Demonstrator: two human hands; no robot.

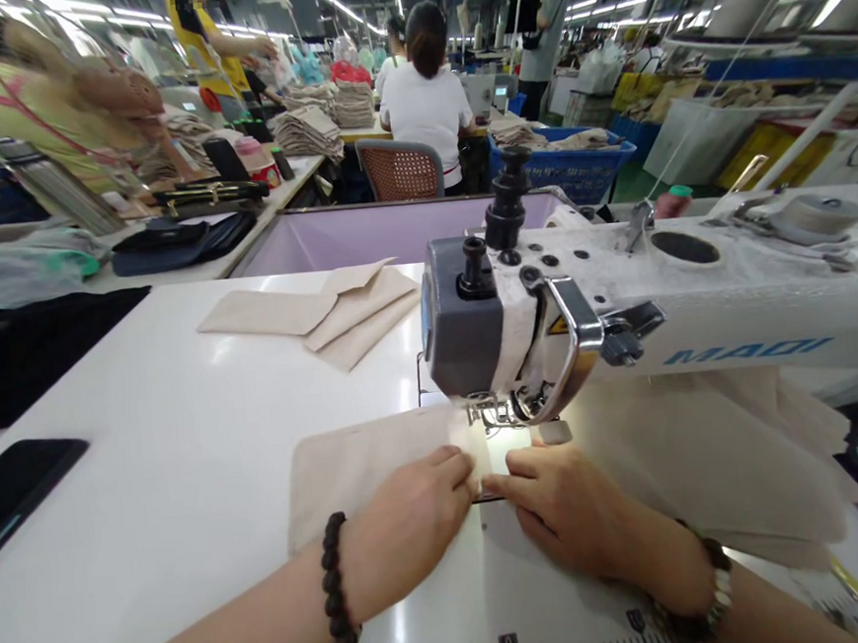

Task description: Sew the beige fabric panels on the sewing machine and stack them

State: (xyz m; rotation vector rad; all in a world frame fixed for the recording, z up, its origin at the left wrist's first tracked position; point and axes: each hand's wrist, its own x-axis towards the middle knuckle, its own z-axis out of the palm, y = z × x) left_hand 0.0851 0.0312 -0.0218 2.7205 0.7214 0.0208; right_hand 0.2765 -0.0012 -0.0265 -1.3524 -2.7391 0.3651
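A beige cloth piece (365, 455) lies on the white table, its right edge beside the needle area of the sewing machine (466, 328). My left hand (415, 516) rests on this cloth with its fingers closed together at the right edge. Close by on the right, my right hand (562, 499) stretches its index finger to the cloth's edge, just in front of the presser foot; its fingers are apart. Larger beige cloth (692, 449) lies under the machine arm, right of my right hand.
Several beige pieces (325, 315) lie behind on the table. A black phone (23, 492) and dark fabric (37, 347) are at the left. A metal bottle (54, 183) stands farther back. People sit and stand beyond, near a blue basket (572, 162).
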